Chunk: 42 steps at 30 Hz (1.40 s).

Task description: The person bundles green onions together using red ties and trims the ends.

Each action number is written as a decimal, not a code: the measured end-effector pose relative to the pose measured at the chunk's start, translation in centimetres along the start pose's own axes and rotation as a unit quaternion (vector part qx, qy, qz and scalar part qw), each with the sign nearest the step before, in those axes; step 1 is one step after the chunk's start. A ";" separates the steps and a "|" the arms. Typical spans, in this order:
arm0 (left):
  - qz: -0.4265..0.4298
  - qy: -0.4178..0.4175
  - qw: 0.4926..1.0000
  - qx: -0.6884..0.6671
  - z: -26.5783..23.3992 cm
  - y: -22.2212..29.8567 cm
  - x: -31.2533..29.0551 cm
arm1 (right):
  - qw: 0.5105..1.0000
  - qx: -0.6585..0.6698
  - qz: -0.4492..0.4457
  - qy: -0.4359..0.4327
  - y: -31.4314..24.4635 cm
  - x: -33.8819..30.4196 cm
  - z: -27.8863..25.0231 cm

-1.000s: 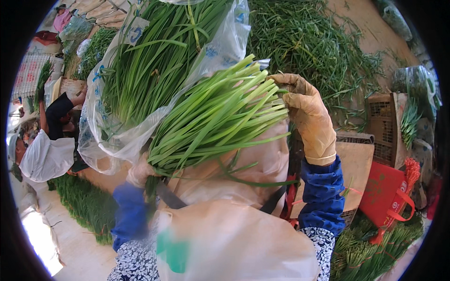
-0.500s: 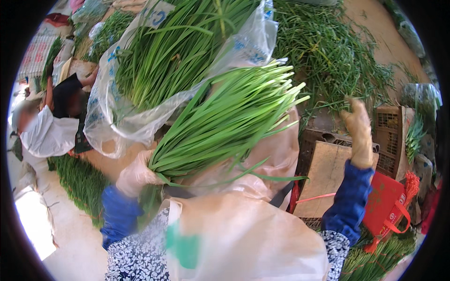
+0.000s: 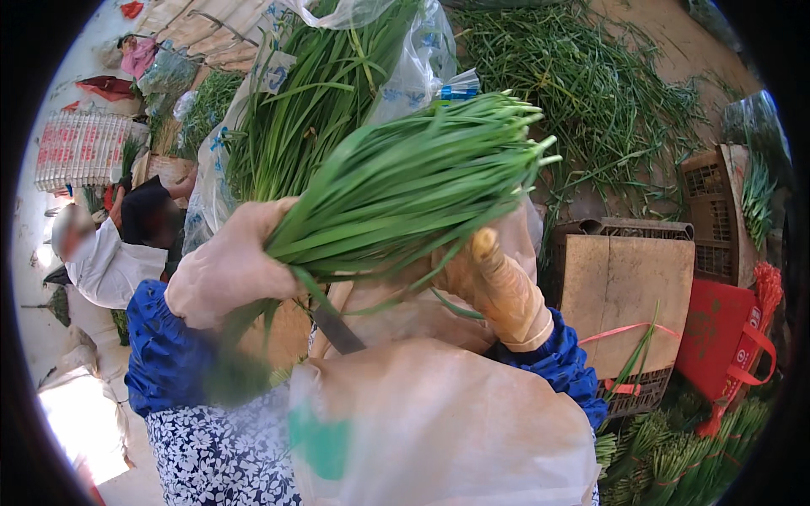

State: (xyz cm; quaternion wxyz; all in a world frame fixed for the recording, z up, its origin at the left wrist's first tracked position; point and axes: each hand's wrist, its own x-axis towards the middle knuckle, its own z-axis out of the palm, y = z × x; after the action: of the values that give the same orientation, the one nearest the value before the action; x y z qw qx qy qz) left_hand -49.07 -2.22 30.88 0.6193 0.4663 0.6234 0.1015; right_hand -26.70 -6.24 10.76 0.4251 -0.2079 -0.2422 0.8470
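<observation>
In the middle I have a bunch of garlic chives (image 3: 405,185), its pale cut ends pointing right. My left hand (image 3: 240,261), in a pale glove, is wrapped round the leafy end; long leaf tips hang blurred below the wrist. Close under the bunch's lower right side is my right hand (image 3: 498,291), in a yellowish, stained glove. Its thumb points up; the other fingers are partly hidden by leaves. Beyond, more chives (image 3: 312,135) lie in an open clear plastic bag (image 3: 215,181). A pale apron (image 3: 439,422) covers my lap.
Loose green leaves (image 3: 582,93) are heaped at the far right. A board (image 3: 629,287) lies on a crate (image 3: 637,396) to my right, beside a red bag (image 3: 713,333). Tied green bundles (image 3: 675,455) lie at lower right. Another person (image 3: 118,261) is at the left.
My right hand has come in from the far right to the bunch's underside. My left hand still grips the bunch; its forearm has shifted left, and the view has shifted.
</observation>
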 end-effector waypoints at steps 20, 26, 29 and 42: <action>0.380 -0.018 0.850 0.364 12.9 -3.7 12.1 | 0.960 0.113 -0.190 0.173 -7.5 1.5 -3.8; 0.251 -0.194 0.933 -0.170 5.1 -3.4 12.1 | 0.971 -0.052 -0.090 0.216 -10.6 -1.7 -4.0; 0.198 -0.162 0.884 -0.391 4.7 -2.1 15.4 | 0.965 -0.128 -0.059 0.223 -13.3 -3.3 -2.9; 0.310 -0.230 0.734 -0.559 8.2 -6.7 25.1 | 0.810 -0.507 0.244 0.165 -10.1 -2.3 2.3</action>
State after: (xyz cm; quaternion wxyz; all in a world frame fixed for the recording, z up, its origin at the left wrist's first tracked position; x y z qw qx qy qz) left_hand -39.92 8.14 7.45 0.8271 0.2125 0.1134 0.5078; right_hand -20.45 -3.45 18.82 0.0727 -0.5830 -0.5047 0.6325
